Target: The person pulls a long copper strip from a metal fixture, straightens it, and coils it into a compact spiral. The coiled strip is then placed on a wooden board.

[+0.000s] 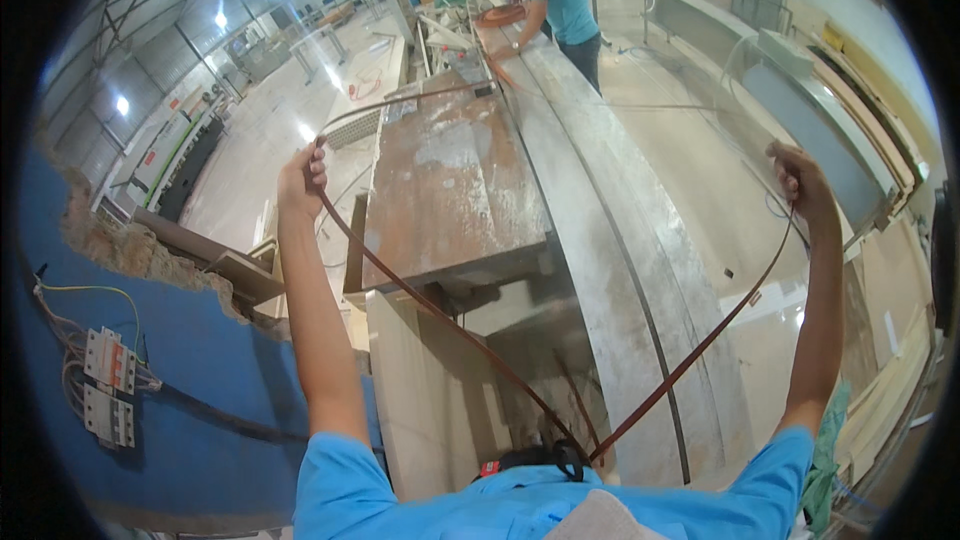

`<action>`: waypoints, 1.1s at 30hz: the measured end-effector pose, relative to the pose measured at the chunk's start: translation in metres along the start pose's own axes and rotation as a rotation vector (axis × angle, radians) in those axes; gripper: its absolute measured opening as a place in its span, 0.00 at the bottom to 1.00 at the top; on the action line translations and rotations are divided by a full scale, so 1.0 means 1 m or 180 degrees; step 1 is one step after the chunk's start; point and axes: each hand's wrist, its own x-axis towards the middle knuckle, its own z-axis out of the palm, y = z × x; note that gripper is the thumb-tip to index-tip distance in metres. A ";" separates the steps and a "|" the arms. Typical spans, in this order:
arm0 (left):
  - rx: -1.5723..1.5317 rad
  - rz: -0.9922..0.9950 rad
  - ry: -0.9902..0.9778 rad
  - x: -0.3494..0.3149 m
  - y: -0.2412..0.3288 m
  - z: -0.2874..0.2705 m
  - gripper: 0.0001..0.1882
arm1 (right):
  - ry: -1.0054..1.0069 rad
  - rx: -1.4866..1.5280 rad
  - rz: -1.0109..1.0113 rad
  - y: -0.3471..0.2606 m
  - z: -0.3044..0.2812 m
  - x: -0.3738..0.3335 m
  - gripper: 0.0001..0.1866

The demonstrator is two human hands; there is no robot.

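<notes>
We hold a long, flat, reddish-brown strip (432,307) in front of our chest, our left hand (303,180) and right hand (803,180) raised wide apart, fingers curled closed around it. Between them it sags in a deep V, its low point toward our body; from the left hand another length runs away and rightward over the rusty brown metal plate (440,185). Under that plate, a cream-walled open compartment (410,380) sits in shadow; thin brown lengths show at its right, though we cannot tell whether they lie inside.
</notes>
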 end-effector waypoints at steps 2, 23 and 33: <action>-0.0163 -0.0058 -0.0159 0.002 0.002 -0.006 0.18 | 0.0175 -0.0129 0.0078 -0.004 0.004 0.000 0.17; -0.1239 -0.0022 -0.1023 0.035 0.040 -0.017 0.18 | 0.0297 0.0150 -0.0259 -0.052 0.017 0.043 0.17; -0.2015 -0.0107 -0.1290 0.061 0.068 0.004 0.20 | 0.0664 -0.0028 -0.0460 -0.074 -0.012 0.072 0.24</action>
